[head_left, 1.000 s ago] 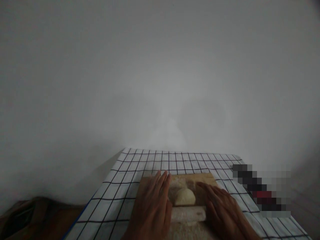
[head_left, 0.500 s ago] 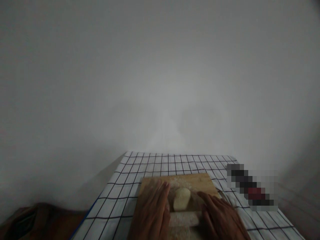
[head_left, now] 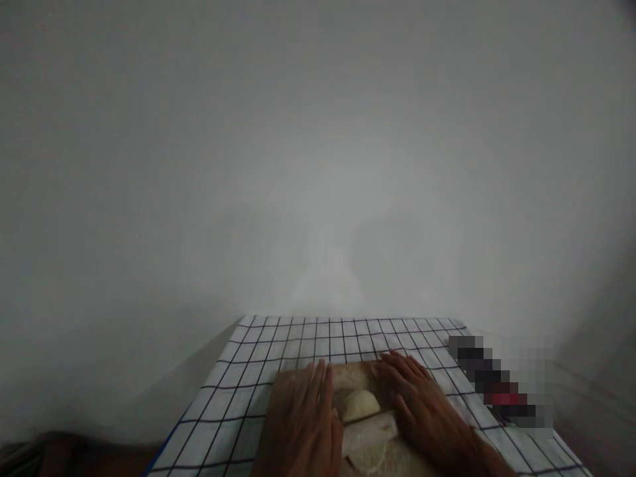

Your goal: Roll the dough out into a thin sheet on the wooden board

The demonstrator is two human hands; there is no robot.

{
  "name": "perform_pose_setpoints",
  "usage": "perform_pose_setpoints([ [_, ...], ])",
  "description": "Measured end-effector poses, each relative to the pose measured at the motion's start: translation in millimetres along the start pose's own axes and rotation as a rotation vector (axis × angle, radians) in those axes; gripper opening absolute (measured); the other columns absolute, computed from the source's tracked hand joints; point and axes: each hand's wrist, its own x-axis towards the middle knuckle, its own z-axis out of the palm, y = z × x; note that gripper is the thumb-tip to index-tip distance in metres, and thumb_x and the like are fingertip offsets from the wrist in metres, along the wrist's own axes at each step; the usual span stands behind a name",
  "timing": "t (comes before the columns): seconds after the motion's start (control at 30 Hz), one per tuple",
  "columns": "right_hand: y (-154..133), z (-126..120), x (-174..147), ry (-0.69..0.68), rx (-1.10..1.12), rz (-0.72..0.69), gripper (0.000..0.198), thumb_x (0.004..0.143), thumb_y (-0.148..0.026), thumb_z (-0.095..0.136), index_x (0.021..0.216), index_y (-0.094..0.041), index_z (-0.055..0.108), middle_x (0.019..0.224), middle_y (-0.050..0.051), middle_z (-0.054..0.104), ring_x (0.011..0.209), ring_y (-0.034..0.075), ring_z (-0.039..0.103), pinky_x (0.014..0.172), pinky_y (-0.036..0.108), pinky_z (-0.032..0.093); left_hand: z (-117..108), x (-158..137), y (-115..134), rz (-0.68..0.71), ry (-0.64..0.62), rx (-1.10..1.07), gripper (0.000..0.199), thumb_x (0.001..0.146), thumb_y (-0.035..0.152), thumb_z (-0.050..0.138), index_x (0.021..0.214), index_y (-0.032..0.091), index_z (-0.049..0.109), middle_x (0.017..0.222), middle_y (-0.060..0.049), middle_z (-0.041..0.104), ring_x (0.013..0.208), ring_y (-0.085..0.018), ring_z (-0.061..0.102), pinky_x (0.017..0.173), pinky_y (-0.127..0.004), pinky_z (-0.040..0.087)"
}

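Note:
A piece of pale dough (head_left: 361,403) lies on a floured wooden board (head_left: 352,376). Across the dough runs a light, flour-dusted rolling pin (head_left: 368,432), tilted slightly up toward the right; a curved edge of dough also shows on its near side. My left hand (head_left: 311,424) lies flat over the pin's left end, fingers stretched forward. At the other end, my right hand (head_left: 422,411) is outstretched, its fingers reaching toward the board's far right corner. Both hands hide the ends of the pin.
A white cloth with a dark grid (head_left: 228,391) covers the table, which stands against a plain grey wall (head_left: 318,165). A pixelated dark and red patch (head_left: 497,391) is at the right edge. Brown furniture (head_left: 74,457) shows at lower left.
My right hand has slid forward and opened out along the board. The rolling pin now tilts, and the dough's visible far part looks shorter and wider. The view has shifted slightly upward.

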Motion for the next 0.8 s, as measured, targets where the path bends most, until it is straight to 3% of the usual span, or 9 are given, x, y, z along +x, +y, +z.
perform_pose_setpoints([
  [0.2, -11, 9, -34, 0.136, -0.177, -0.032, 0.050, 0.097, -0.027, 0.043, 0.146, -0.017, 0.043, 0.147, 0.012, 0.051, 0.137, 0.031, 0.044, 0.109, 0.054, 0.042, -1, -5, 2, 0.058, 0.115, 0.052, 0.068, 0.094, 0.026, 0.047, 0.157, 0.016, 0.022, 0.153, -0.008, 0.045, 0.138, -0.027, 0.046, 0.111, -0.045, 0.044],
  [0.3, -23, 9, -48, 0.181, -0.234, 0.009, 0.044, 0.094, -0.027, 0.045, 0.137, -0.019, 0.052, 0.128, 0.012, 0.066, 0.115, 0.030, 0.063, 0.092, 0.047, 0.053, -11, -11, 6, 0.066, 0.122, 0.041, 0.066, 0.096, 0.033, 0.047, 0.156, 0.016, 0.025, 0.151, -0.008, 0.048, 0.134, -0.026, 0.051, 0.105, -0.040, 0.050],
  [0.4, -33, 8, -51, 0.151, -0.190, 0.086, 0.044, 0.093, -0.025, 0.044, 0.135, -0.018, 0.052, 0.115, 0.012, 0.071, 0.095, 0.026, 0.069, 0.079, 0.039, 0.055, -16, -15, 11, 0.049, 0.113, 0.001, 0.067, 0.098, 0.035, 0.046, 0.156, 0.012, 0.023, 0.152, -0.010, 0.046, 0.135, -0.026, 0.049, 0.104, -0.038, 0.051],
  [0.57, -35, -9, -25, 0.041, -0.010, 0.257, 0.037, 0.098, -0.024, 0.037, 0.131, -0.021, 0.053, 0.099, 0.007, 0.074, 0.082, 0.021, 0.070, 0.071, 0.031, 0.048, -6, -16, 11, -0.036, 0.116, -0.033, 0.068, 0.099, 0.029, 0.045, 0.157, 0.011, 0.015, 0.153, -0.013, 0.045, 0.139, -0.026, 0.044, 0.105, -0.039, 0.050],
  [0.7, -20, -28, 11, -0.080, 0.057, 0.148, 0.038, 0.093, -0.025, 0.043, 0.130, -0.024, 0.053, 0.084, 0.000, 0.073, 0.081, 0.021, 0.069, 0.075, 0.031, 0.042, -1, -11, 11, -0.083, 0.097, -0.006, 0.071, 0.096, 0.036, 0.052, 0.156, 0.017, 0.020, 0.150, -0.013, 0.049, 0.136, -0.032, 0.047, 0.106, -0.050, 0.047],
  [0.8, -6, -29, 34, -0.164, 0.034, 0.113, 0.037, 0.090, -0.025, 0.045, 0.125, -0.023, 0.057, 0.082, 0.001, 0.071, 0.079, 0.021, 0.067, 0.075, 0.030, 0.041, 3, -11, 11, -0.108, 0.125, 0.033, 0.072, 0.094, 0.033, 0.054, 0.156, 0.017, 0.022, 0.144, -0.016, 0.054, 0.133, -0.036, 0.050, 0.104, -0.056, 0.046],
])
